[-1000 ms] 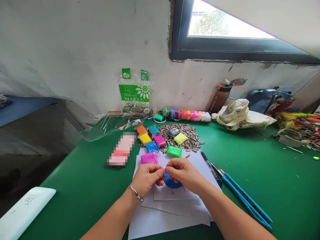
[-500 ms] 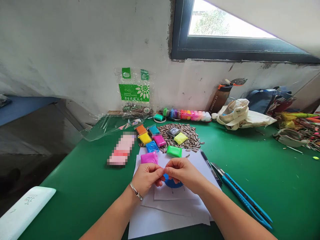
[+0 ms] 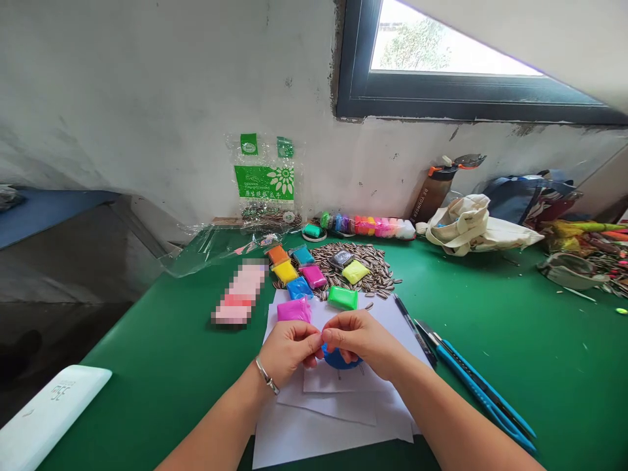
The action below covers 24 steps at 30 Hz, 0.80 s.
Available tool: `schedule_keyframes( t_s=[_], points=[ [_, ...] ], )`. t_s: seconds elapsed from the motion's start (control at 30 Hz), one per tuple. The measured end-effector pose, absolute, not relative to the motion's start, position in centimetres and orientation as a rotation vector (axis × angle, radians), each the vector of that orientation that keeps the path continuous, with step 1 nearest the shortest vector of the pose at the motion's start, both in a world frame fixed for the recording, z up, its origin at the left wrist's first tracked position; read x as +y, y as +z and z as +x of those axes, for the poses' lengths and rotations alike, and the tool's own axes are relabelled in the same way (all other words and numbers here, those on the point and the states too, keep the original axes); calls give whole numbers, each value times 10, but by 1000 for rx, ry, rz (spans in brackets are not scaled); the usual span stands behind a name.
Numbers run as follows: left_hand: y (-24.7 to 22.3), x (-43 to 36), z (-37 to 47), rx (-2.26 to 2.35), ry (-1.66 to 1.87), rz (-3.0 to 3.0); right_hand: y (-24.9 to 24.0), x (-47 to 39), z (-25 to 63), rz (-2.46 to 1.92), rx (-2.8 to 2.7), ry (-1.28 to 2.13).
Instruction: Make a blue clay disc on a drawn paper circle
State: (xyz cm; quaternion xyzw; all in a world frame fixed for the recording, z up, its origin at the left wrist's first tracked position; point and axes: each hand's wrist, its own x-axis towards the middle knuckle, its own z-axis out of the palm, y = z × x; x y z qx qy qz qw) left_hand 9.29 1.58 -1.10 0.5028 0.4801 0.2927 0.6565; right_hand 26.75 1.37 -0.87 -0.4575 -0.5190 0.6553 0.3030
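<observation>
My left hand (image 3: pixel 294 345) and my right hand (image 3: pixel 360 337) meet at the fingertips above the paper. Thumb and forefinger of each are pinched together; whatever they hold is too small or hidden to make out. Just beneath them a flat blue clay shape (image 3: pixel 342 359) lies on a white sheet (image 3: pixel 324 381) with thin drawn lines below it. My right hand partly covers that shape. A pink clay packet (image 3: pixel 294 310) lies right behind my left hand, and a bright green packet (image 3: pixel 343 297) behind my right.
Several coloured clay packets (image 3: pixel 284 271) rest on a heap of sunflower seeds (image 3: pixel 375 265). A black pen (image 3: pixel 415 327) and a blue utility knife (image 3: pixel 483 389) lie right of the paper. A clear seed bag (image 3: pixel 265 183), a bottle (image 3: pixel 432 193) and a cloth bag (image 3: pixel 461 226) stand behind.
My hands stay pinched together in nearly the same place, with only a slight shift of the fingers. The view has moved very little.
</observation>
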Motion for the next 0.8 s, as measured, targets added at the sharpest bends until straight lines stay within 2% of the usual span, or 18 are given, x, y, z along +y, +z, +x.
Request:
schedule_keyframes(
  t_s=[0.23,0.57,0.8],
  points=[
    [-15,17,90,1070,605,1108,-6,15,266,-1329,-1377,1687],
    [-8,18,87,1102,541,1198,-11,13,267,-1269,-1482,1743],
    [-8,20,87,1164,669,1191,-7,14,267,-1275,-1361,1744]
  ],
)
